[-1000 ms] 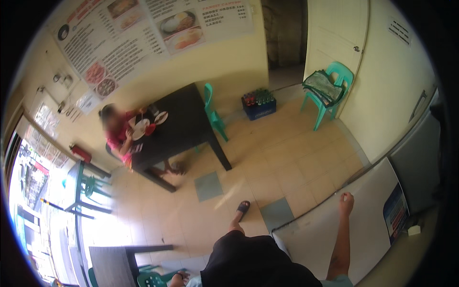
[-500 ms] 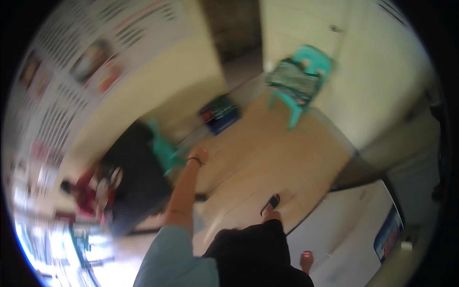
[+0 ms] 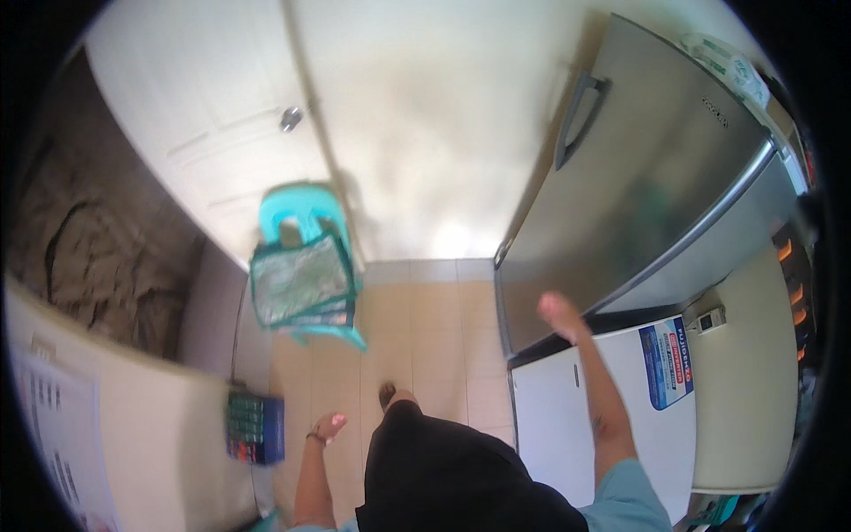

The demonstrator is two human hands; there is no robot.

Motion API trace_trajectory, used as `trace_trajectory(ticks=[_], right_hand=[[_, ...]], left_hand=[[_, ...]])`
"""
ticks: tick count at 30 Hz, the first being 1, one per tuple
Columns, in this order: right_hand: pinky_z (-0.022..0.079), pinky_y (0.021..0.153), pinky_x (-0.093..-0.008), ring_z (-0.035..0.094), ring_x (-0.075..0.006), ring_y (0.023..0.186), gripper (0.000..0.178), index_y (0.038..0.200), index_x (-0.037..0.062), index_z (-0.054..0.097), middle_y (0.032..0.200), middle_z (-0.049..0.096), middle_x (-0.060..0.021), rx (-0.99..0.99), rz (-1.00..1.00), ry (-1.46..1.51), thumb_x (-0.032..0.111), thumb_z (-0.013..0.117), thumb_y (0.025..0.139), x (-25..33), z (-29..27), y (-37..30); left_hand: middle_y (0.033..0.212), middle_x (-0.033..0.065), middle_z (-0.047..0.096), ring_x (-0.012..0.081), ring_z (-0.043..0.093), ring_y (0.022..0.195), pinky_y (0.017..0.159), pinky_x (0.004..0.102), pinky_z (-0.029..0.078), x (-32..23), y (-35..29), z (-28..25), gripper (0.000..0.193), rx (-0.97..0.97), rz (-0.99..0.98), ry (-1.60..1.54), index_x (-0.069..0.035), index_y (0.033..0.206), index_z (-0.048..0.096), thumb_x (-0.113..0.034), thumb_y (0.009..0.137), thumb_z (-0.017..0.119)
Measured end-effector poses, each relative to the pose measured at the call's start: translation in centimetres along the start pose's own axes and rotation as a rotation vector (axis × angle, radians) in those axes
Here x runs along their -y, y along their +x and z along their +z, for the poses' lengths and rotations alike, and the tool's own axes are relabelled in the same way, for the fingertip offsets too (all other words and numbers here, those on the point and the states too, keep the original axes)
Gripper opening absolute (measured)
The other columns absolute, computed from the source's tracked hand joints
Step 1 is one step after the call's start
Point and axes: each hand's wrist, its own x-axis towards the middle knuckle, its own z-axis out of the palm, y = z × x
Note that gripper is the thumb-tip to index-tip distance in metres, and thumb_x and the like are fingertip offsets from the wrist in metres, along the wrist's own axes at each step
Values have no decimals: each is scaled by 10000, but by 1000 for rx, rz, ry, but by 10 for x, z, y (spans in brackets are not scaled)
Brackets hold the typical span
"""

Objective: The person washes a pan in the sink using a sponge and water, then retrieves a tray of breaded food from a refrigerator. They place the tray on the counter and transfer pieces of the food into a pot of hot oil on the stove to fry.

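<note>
Finding the upright grey refrigerator ahead and right of our nearer right hand, we see that hand seemingly empty, too blurred to tell how open.

A pale wall met a tan tiled floor along a strip of grey tiles. A green plastic chair stood before a white door with a metal knob. Light brightened the wall's foot; the opening leftward looked brown and dim.
</note>
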Motion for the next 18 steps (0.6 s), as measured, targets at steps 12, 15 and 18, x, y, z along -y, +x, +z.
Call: trace_trajectory(ticks=[12, 15, 18], right_hand=[[393, 945, -340, 477, -274, 1150, 776, 1263, -16, 384, 1246, 488, -170, -1209, 327, 509, 333, 759, 680, 129, -292, 439], [420, 877, -340, 547, -232, 1023, 645, 1152, -7, 484, 1115, 569, -144, -1155, 276, 737, 314, 766, 669, 116, -296, 459], [423, 737, -321, 529, -155, 804, 414, 956, 49, 546, 848, 577, -44, -1164, 186, 646, 311, 748, 706, 132, -285, 455]], left_hand=[[829, 40, 608, 204, 559, 640, 543, 339, 452, -134, 382, -253, 240, 71, 33, 230, -90, 924, 618, -315, 856, 568], [845, 63, 615, 234, 570, 664, 570, 353, 460, -180, 441, -291, 243, 125, 39, 277, -85, 927, 616, -312, 858, 562], [862, 86, 621, 263, 582, 688, 597, 366, 468, -191, 473, -298, 246, 172, 56, 310, -81, 930, 613, -310, 860, 555]])
